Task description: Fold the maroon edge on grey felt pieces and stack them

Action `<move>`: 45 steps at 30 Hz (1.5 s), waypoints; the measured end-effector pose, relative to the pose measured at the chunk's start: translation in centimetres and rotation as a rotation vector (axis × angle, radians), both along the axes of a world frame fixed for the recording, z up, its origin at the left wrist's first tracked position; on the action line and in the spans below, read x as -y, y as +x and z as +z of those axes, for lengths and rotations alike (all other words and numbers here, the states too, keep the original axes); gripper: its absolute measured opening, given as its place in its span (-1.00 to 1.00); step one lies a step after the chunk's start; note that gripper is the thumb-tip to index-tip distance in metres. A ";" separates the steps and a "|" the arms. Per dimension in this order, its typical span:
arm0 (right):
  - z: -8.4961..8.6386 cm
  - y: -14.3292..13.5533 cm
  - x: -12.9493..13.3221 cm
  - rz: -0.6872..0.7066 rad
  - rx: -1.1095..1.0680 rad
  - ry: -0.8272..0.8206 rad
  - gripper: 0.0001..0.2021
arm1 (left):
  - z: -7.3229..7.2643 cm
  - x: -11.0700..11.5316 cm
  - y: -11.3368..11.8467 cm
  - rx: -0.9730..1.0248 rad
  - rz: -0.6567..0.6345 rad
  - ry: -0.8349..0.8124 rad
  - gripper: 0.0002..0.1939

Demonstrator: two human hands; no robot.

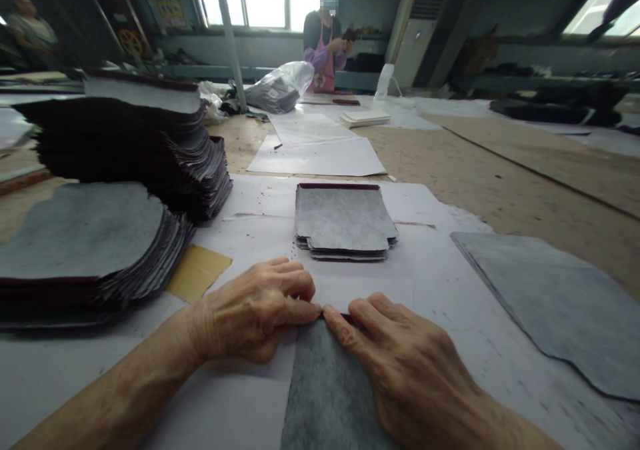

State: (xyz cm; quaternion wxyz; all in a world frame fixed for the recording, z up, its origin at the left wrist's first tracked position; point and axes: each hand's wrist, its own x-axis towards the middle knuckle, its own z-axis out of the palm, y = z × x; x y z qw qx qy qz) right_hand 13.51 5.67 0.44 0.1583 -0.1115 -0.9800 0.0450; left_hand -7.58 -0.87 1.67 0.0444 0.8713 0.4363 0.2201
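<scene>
The grey panel [325, 390] lies flat on white paper [435, 277] right in front of the worker, its near end running out of my sight and its far edge dark. Both hands meet at that edge, their thumb tips almost touching. The right hand [415, 353] lies partly over the panel, its grip drawn in, with the dark edge caught between thumb and curled fingers. The left hand [265, 307] has its fingers bent under and its thumb tip on the same edge; its grip is nearly closed, though I cannot tell whether it pinches the material.

Just beyond the hands sits a small stack [345, 222] of notched grey pieces with a maroon far strip. To the right, a few larger grey sheets [545, 297] lie apart. On the left rise 2 piles, a low pile [85, 230] and, behind it, a tall pile [130, 143], with a yellow card [200, 273] just beside the low pile.

Farther along the tan surface [470, 163] are white sheets [320, 153] and a clear plastic bag [280, 90]. Across from us, 1 co-worker [325, 53] in a pink apron holds something small and dark, near a tall pale cabinet unit [415, 33].
</scene>
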 end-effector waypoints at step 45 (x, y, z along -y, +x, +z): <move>1.7 -0.3 -0.2 -0.231 0.039 -0.265 -0.92 | -1.9 5.4 2.2 0.173 0.391 0.080 -0.55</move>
